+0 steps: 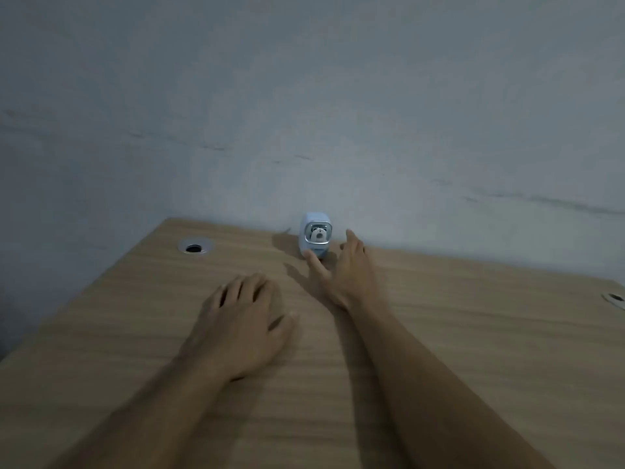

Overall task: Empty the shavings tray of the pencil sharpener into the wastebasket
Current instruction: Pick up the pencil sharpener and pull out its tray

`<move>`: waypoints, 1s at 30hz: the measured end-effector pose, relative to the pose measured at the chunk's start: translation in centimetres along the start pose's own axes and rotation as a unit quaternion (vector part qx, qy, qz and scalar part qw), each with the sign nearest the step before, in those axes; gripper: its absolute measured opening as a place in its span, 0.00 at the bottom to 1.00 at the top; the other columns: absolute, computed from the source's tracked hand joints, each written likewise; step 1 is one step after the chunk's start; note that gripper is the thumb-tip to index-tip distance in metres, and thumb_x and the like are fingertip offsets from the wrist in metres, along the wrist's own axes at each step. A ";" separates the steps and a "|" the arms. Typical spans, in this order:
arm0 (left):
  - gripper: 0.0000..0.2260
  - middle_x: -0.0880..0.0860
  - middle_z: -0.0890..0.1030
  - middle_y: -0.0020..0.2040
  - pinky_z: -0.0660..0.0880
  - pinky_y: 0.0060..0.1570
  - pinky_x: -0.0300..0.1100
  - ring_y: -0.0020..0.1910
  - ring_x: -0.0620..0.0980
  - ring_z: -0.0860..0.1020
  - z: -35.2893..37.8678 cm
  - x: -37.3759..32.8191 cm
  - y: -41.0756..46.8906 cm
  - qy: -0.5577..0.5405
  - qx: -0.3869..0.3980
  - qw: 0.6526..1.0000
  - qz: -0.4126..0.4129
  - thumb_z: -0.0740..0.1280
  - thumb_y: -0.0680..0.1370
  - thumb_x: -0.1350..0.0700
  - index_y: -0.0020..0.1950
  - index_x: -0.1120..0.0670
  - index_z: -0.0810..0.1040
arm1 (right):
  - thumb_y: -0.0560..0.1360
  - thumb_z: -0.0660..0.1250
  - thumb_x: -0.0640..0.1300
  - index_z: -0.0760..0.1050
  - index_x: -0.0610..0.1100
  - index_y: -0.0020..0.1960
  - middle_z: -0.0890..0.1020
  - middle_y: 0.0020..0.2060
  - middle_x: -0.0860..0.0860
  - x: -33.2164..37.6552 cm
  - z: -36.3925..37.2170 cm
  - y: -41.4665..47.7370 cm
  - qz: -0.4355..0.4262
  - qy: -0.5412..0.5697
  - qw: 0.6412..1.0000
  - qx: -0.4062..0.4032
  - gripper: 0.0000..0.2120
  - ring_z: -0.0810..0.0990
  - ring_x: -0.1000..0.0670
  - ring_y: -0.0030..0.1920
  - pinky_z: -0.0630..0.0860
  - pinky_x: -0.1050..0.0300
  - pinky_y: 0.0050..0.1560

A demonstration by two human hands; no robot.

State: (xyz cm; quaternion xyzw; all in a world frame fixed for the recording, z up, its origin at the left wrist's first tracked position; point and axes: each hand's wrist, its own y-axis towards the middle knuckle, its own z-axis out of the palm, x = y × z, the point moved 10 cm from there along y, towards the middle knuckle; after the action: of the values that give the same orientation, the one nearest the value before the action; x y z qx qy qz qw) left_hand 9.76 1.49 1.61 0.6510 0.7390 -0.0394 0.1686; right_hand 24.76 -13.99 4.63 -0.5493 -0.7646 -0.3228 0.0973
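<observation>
Pencil sharpener (315, 235): pale blue, upright at the desk's (473, 316) far edge by the wall, at my 12 o'clock.
Right hand (341, 269): spread open, thumb tip at the sharpener's base, fingers just at its 3 o'clock; I see no grip.
Left hand (243, 319): flat on the desk, fingers loosely apart, at the sharpener's 7 o'clock.

Dim, soft blur, shadows left, edges bowed

Pale blue pencil sharpener (315, 235) (bear figure in its front window) stands upright at the desk's far edge.
</observation>
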 end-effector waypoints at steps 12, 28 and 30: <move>0.24 0.45 0.74 0.80 0.66 0.75 0.46 0.79 0.48 0.70 -1.6 2.0 1.6 -0.110 -0.072 0.991 -0.037 0.62 0.87 0.41 0.81 0.47 0.74 | 0.74 0.77 0.59 0.76 0.39 0.60 0.84 0.55 0.44 -0.9 3.2 4.2 0.056 0.092 0.994 -0.019 0.28 0.82 0.39 0.58 0.75 0.49 0.52; 0.11 0.42 0.91 0.56 0.83 0.66 0.50 0.58 0.43 0.88 -3.5 2.6 -7.7 -0.356 -0.101 0.928 -0.028 0.70 0.86 0.57 0.65 0.48 0.88 | 0.71 0.84 0.52 0.76 0.50 0.67 0.87 0.55 0.60 2.0 -3.6 -13.5 -0.039 0.234 0.968 0.081 0.29 0.87 0.59 0.53 0.83 0.62 0.51; 0.11 0.43 0.91 0.54 0.83 0.67 0.51 0.57 0.44 0.89 -4.1 2.8 -9.8 -0.363 -0.112 0.924 -0.037 0.69 0.86 0.60 0.61 0.47 0.89 | 0.71 0.85 0.51 0.77 0.50 0.68 0.87 0.56 0.59 2.7 -4.6 -15.2 -0.048 0.233 0.968 0.083 0.30 0.88 0.58 0.53 0.84 0.60 0.53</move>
State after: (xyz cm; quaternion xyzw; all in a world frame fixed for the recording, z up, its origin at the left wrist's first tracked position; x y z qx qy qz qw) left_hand -0.90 3.85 3.00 0.5416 0.6503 -0.1964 0.4952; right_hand 9.05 -17.53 3.65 -0.4116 -0.7703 -0.3814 0.3030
